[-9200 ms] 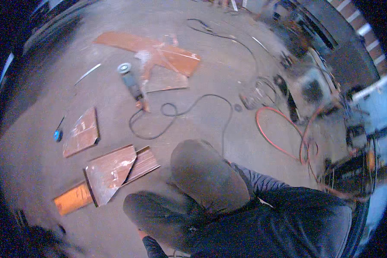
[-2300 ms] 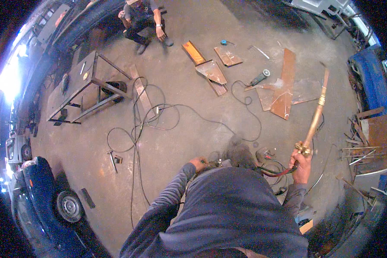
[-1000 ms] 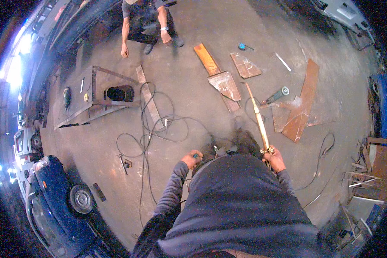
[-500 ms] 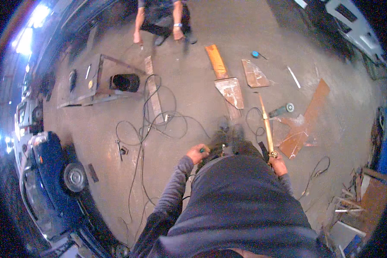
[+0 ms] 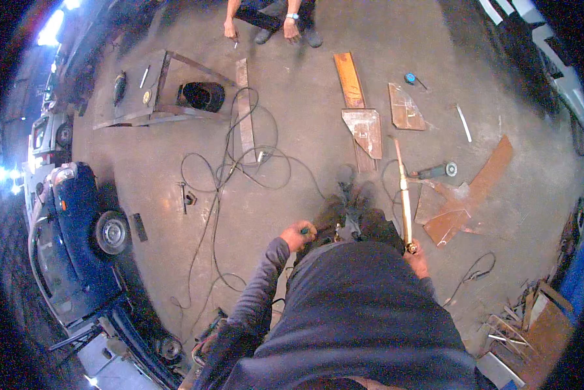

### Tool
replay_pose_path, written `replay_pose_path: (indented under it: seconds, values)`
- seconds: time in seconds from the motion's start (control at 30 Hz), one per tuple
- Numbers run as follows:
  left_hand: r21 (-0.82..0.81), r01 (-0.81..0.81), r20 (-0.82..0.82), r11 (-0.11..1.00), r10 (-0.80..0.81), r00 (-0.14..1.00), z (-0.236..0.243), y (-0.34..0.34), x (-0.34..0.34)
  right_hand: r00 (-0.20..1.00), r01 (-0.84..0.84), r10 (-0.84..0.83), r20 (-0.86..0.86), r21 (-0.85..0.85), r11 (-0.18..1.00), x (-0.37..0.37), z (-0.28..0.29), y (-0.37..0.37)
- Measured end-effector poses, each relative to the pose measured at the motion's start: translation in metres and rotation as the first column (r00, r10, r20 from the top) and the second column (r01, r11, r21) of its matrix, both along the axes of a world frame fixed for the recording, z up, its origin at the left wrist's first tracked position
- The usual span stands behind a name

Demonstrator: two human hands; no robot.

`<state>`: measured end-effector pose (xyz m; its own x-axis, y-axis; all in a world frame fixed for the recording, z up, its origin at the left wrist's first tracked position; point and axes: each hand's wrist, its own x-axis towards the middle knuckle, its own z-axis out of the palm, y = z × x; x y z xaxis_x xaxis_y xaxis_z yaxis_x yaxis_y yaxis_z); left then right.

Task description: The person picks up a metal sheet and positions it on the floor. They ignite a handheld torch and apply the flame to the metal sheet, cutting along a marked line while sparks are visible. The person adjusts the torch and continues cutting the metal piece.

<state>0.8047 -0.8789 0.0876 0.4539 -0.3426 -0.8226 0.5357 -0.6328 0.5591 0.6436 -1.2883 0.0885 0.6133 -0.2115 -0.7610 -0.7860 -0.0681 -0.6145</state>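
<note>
Right hand (image 5: 417, 261): gripped a brass-coloured torch (image 5: 406, 203), right of frame centre
Left hand (image 5: 296, 236): curled, I saw, around something small and green (image 5: 304, 231), near centre
Grinder (image 5: 437, 171): lay centre right

The left hand (image 5: 298, 236) and right hand (image 5: 418, 260) are curled, well apart.

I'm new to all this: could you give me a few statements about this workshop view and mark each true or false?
1. The right hand holds a long brass-coloured torch. True.
2. The left hand holds the angle grinder. False: the grinder lies on the floor; that hand holds a small green thing.
3. The blue vehicle is at the picture's right. False: it is at the left.
4. Another person wears a light band on one wrist. True.
</note>
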Motion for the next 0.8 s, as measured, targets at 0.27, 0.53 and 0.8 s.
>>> replay_pose_path:
  seconds: [0.27, 0.53, 0.8]
  values:
    - [0.078, 0.121, -0.176, 0.99, -0.106, 0.979, 0.001, -0.002, -0.015, 0.971, -0.236, 0.23, -0.071, -0.105, 0.966, -0.006, -0.006, -0.009]
    - [0.109, 0.231, -0.299, 0.967, -0.19, 0.935, 0.023, -0.004, 0.0, 0.993, 0.056, -0.043, -0.107, 0.119, 0.991, -0.04, -0.009, 0.004]
    - [-0.055, 0.495, 0.001, 0.867, -0.496, 0.868, -0.028, 0.036, 0.003, 0.993, -0.072, 0.076, -0.093, 0.044, 0.996, -0.11, -0.037, 0.048]
